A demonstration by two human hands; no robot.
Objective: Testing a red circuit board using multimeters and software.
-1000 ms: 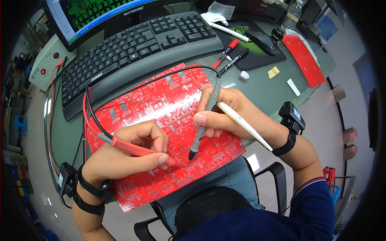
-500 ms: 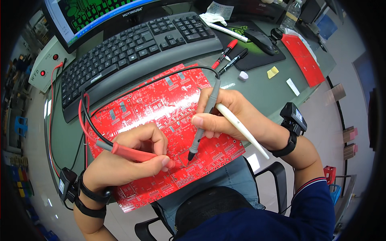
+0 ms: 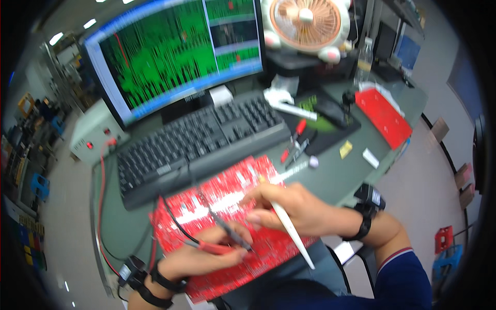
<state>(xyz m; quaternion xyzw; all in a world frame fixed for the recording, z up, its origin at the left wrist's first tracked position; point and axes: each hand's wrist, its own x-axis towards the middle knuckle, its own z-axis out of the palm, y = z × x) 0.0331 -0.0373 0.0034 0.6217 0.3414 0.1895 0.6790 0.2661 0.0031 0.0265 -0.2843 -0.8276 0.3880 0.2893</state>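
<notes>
A red printed circuit board (image 3: 276, 245) lies in front of me, overhanging the table's near edge. My left hand (image 3: 199, 262) is closed over the board's near part, holding a red test probe (image 3: 214, 249) with a black lead. A grey test probe (image 3: 227, 230) also runs through its fingers, its dark tip low near the board; blur hides whether it touches. Above the board's right side, my right hand (image 3: 299, 206) keeps a slim white pen-like tool (image 3: 294, 236) in its grip, pointing down toward me. Its thumb and index finger are apart.
Behind the board are a black keyboard (image 3: 206, 139) and a lit monitor (image 3: 160, 57). A tester box (image 3: 93, 135) stands left. Markers (image 3: 295, 142), a mouse (image 3: 330, 112), a yellow scrap (image 3: 345, 150), another red board (image 3: 383, 118) and a bottle (image 3: 364, 62) lie or stand right.
The grey probe has passed from my right hand to my left, beside the red one. My right hand keeps the white tool. The view has tilted up, showing more of the monitor and a fan.
</notes>
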